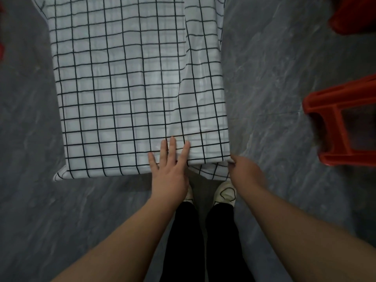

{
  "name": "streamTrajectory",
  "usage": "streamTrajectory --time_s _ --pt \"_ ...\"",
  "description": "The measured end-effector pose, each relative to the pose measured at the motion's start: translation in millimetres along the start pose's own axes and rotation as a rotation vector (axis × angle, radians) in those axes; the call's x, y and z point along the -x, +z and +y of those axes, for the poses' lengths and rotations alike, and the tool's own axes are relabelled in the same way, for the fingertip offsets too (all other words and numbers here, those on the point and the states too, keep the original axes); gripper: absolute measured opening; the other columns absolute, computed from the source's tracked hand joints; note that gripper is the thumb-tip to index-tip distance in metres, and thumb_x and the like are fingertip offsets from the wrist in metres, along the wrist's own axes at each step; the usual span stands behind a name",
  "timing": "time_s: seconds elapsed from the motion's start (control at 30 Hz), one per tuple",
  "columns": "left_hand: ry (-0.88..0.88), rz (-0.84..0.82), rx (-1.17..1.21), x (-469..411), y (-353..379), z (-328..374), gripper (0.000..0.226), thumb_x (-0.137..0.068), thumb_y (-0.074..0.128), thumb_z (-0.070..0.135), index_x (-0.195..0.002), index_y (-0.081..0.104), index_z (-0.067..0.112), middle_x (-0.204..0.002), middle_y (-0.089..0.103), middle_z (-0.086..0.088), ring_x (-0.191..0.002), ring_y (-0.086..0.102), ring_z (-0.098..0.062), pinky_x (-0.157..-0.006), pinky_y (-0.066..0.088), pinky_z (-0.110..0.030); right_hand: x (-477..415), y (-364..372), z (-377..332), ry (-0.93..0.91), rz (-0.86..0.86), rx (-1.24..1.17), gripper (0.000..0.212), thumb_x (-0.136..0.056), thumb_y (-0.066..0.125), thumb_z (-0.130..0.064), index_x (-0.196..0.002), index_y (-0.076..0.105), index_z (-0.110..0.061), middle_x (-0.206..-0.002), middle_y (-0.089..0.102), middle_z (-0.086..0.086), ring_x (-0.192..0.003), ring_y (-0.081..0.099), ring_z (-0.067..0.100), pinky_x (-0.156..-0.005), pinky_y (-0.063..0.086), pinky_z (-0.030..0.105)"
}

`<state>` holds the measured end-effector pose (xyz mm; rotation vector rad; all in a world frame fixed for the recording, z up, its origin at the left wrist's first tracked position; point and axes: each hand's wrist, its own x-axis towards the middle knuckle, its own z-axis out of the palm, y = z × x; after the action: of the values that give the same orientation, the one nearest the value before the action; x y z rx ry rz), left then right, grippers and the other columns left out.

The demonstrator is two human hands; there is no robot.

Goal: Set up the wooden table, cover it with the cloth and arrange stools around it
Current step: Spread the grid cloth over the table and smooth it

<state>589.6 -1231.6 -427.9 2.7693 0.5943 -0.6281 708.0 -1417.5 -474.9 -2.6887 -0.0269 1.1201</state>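
Red plastic stool (341, 127) stands right, on grey floor (264, 78) | left hand (168, 169) flat, fingers straight, pressing white black-grid cloth (122, 88) | right hand (244, 169) fingers pinch cloth corner

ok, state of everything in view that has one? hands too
cloth: spread over the table, creased on the right, near edge hanging.
table: hidden under the cloth.
left hand: open, fingers straight, flat on the cloth by its near edge.
right hand: pinching the cloth at the near right corner.
near stool: on the floor right of the table, not touching it; upright or tipped, cannot tell.
far stool: cut off by the frame, unclear.
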Motion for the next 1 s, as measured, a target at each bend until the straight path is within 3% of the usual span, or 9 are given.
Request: streamTrajectory --time_s 0.1,0.23,0.37,0.43,0.53,0.6,0.7,0.8,1.0 --pt "0.001 0.005 0.003 1.1 1.2 1.7 0.104 -0.086 0.057 0.019 -0.154 -0.02 0.038 -0.166 -0.017 -0.009 -0.149 -0.026 -0.03 -0.116 -0.008 -0.067 -4.2 5.5 -6.3 0.067 0.015 -0.008 0.032 -0.1 0.045 -0.04 -0.123 0.067 -0.037 -0.119 0.069 0.006 -0.105 0.064 0.03 -0.078 0.038 0.028" --pt "-0.004 0.021 0.026 2.7 -2.5 4.7 0.106 -0.085 0.057 0.018 -0.153 -0.021 0.039 -0.166 -0.016 -0.008 -0.15 -0.024 -0.031 -0.116 -0.008 -0.067 -0.5 7.4 -3.7 0.087 -0.02 -0.171 0.031 -0.099 0.052 -0.037 -0.125 0.067 -0.031 -0.12 0.069 0.008 -0.107 0.063 0.032 -0.087 0.048 0.033" --pt "-0.029 0.072 0.057 5.9 -7.7 7.2 0.1 -0.085 0.057 0.023 -0.156 -0.011 0.038 -0.167 -0.009 -0.007 -0.152 -0.017 -0.03 -0.117 -0.005 -0.067 14.6 -0.3 5.6 -0.005 -0.028 -0.265 0.062 -0.091 0.064 -0.021 -0.15 0.042 -0.022 -0.147 0.05 0.006 -0.131 0.049 0.028 -0.11 0.039 0.039" --pt "-0.095 0.074 0.071 5.6 -8.7 2.5 0.101 -0.086 0.059 0.028 -0.156 -0.013 0.038 -0.167 -0.01 -0.006 -0.152 -0.018 -0.029 -0.117 -0.006 -0.065 22.3 -3.6 9.5 -0.14 0.064 -0.278 0.067 -0.09 0.063 -0.013 -0.152 0.038 -0.022 -0.152 0.044 0.001 -0.136 0.042 0.016 -0.114 0.035 0.036" --pt "-0.137 0.052 0.074 3.1 -9.2 -3.9 0.099 -0.09 0.057 0.04 -0.155 -0.018 0.037 -0.167 -0.015 -0.006 -0.151 -0.021 -0.029 -0.118 -0.005 -0.064 28.3 -5.2 9.9 -0.234 0.059 -0.371 0.055 -0.097 0.056 -0.022 -0.149 0.042 -0.033 -0.142 0.05 -0.012 -0.122 0.044 -0.006 -0.103 0.031 0.018" --pt "-0.13 0.038 0.085 0.8 -9.0 -4.6 0.091 -0.095 0.052 0.043 -0.155 -0.016 0.038 -0.167 -0.015 -0.006 -0.151 -0.021 -0.029 -0.118 -0.003 -0.065 23.9 -2.0 11.2 -0.196 0.007 -0.329 0.045 -0.102 0.049 -0.03 -0.147 0.046 -0.034 -0.144 0.054 -0.006 -0.128 0.05 0.011 -0.102 0.032 0.02" --pt "-0.118 0.014 0.083 -3.0 -8.5 -5.2 0.081 -0.099 0.046 0.044 -0.156 -0.011 0.039 -0.167 -0.013 -0.004 -0.151 -0.02 -0.028 -0.118 -0.003 -0.065 10.7 2.6 12.8 -0.119 -0.076 -0.169 0.037 -0.104 0.042 -0.034 -0.138 0.057 -0.03 -0.13 0.064 0.012 -0.117 0.059 0.032 -0.092 0.041 0.027" --pt "-0.127 0.019 0.071 -4.2 -7.4 -5.9 0.08 -0.1 0.046 0.044 -0.156 -0.011 0.04 -0.167 -0.013 -0.003 -0.152 -0.019 -0.027 -0.118 -0.002 -0.065 0.0 7.2 9.7 -0.073 -0.081 -0.116 0.033 -0.104 0.043 -0.033 -0.125 0.065 -0.02 -0.119 0.066 0.019 -0.11 0.06 0.037 -0.085 0.04 0.031" --pt "-0.147 0.016 0.07 -6.4 -8.4 -3.9 0.082 -0.098 0.05 0.042 -0.155 -0.008 0.042 -0.168 -0.011 -0.002 -0.152 -0.017 -0.027 -0.118 -0.003 -0.065 -8.2 11.3 8.8 -0.022 -0.168 -0.088 0.032 -0.1 0.05 -0.025 -0.129 0.062 -0.023 -0.119 0.066 0.015 -0.108 0.061 0.033 -0.08 0.037 0.026"
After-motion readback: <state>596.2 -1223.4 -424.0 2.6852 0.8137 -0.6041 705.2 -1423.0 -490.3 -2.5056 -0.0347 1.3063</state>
